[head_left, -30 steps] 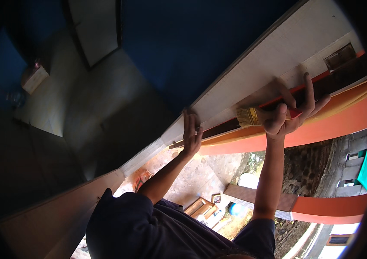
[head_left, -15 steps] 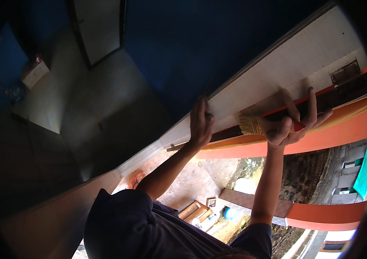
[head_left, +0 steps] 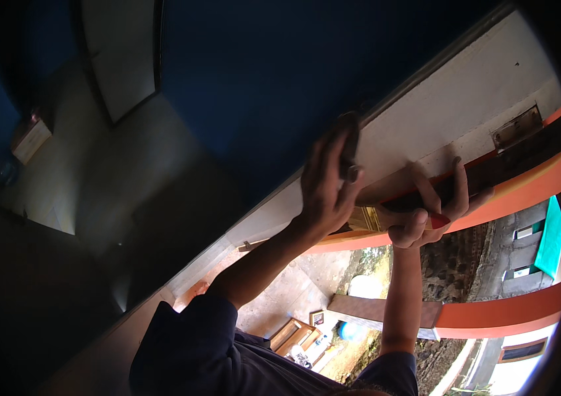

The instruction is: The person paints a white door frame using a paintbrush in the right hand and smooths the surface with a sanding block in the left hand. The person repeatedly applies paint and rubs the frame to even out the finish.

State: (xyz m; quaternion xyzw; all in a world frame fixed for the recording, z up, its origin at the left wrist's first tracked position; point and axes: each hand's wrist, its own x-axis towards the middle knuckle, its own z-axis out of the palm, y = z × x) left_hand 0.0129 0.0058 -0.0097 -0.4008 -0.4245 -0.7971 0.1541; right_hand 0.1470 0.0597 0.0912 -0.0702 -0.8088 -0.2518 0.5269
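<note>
Dim blue wall (head_left: 241, 79) above, sunlit paving (head_left: 294, 280) below, white frame (head_left: 459, 89) between.
Right hand (head_left: 429, 214) grips a paintbrush (head_left: 367, 218) by its red-ended handle beside the frame's dark strip (head_left: 525, 154), other fingers spread; left hand (head_left: 330, 185) is at the frame's upper edge, fingers extended, and whether it holds anything I cannot tell.

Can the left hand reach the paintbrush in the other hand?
Probably yes: the left hand is close by the paintbrush, and nothing seems between them, though the right hand covers much of its handle.
</note>
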